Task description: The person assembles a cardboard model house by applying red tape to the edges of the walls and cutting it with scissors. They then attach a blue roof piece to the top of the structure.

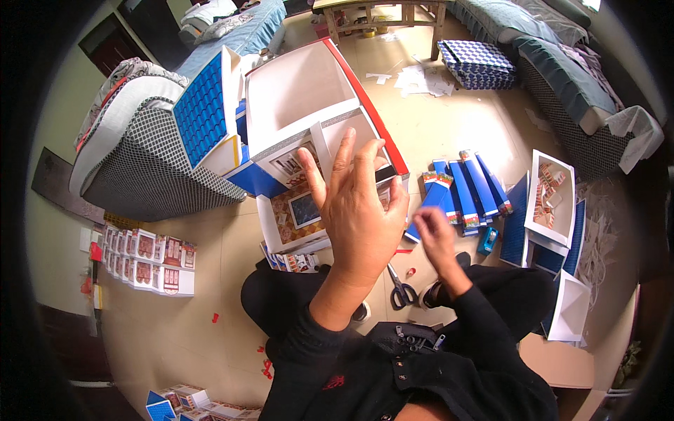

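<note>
A large cardboard model house (303, 89), white inside with a red edge and printed windows, stands before me. My left hand (360, 208) is raised over its lower right part, fingers spread; whether the fingertips touch it cannot be told. My right hand (436, 231), slightly blurred, is held lower and to the right, fingers bent, beside a pile of blue printed card strips (466, 192); whether it holds something small is unclear. Black-handled scissors (403, 292) lie on the floor between my legs. A blue tape dispenser (488, 241) lies right of the strips.
Folded printed card pieces (150, 260) stand on the floor at left. An open white box (550, 197) with small printed pieces is at right, above another white box (568, 305). Paper scraps (424, 81) lie farther off, near a wooden table (387, 6). Sofas flank the room.
</note>
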{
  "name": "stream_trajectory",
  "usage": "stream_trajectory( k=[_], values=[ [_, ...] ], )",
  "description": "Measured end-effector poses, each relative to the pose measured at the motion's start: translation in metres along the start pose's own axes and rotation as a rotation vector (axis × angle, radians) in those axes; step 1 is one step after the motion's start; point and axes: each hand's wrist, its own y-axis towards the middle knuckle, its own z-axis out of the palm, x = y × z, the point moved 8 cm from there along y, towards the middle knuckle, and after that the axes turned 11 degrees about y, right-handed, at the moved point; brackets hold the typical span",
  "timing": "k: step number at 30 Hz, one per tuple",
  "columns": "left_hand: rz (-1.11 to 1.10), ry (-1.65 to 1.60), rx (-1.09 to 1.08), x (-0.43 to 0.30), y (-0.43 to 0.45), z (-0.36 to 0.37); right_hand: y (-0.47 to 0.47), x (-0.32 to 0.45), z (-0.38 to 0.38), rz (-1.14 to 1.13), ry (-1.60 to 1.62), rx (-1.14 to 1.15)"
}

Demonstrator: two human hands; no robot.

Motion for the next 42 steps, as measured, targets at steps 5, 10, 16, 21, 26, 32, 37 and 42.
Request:
stream_trajectory(
  k=[5, 10, 16, 21, 26, 32, 37, 42],
  values=[
    [0.007, -0.051, -0.010, -0.008, 0.003, 0.004, 0.059, 0.240, -0.019, -0.550, -0.287, 0.134],
    [0.001, -0.074, -0.030, -0.001, -0.001, 0.003, 0.072, 0.277, 0.012, -0.717, -0.598, 0.252],
    [-0.011, -0.090, -0.034, 0.000, -0.002, 0.004, 0.074, 0.271, 0.022, -0.654, -0.721, 0.303],
    [-0.019, -0.093, -0.047, 0.002, -0.002, 0.004, 0.072, 0.274, 0.030, -0.681, -0.804, 0.340],
    [-0.002, -0.103, -0.061, 0.002, -0.003, 0.005, 0.072, 0.273, 0.038, -0.670, -0.911, 0.381],
    [0.015, -0.134, -0.058, 0.006, -0.003, 0.007, 0.079, 0.277, 0.045, -0.575, -0.971, 0.404],
    [0.009, -0.155, -0.053, 0.008, -0.003, 0.007, 0.091, 0.271, 0.041, -0.453, -0.861, 0.386],
    [-0.002, -0.174, -0.051, 0.009, -0.004, 0.008, 0.104, 0.256, 0.031, -0.202, -0.543, 0.397]
  ],
)
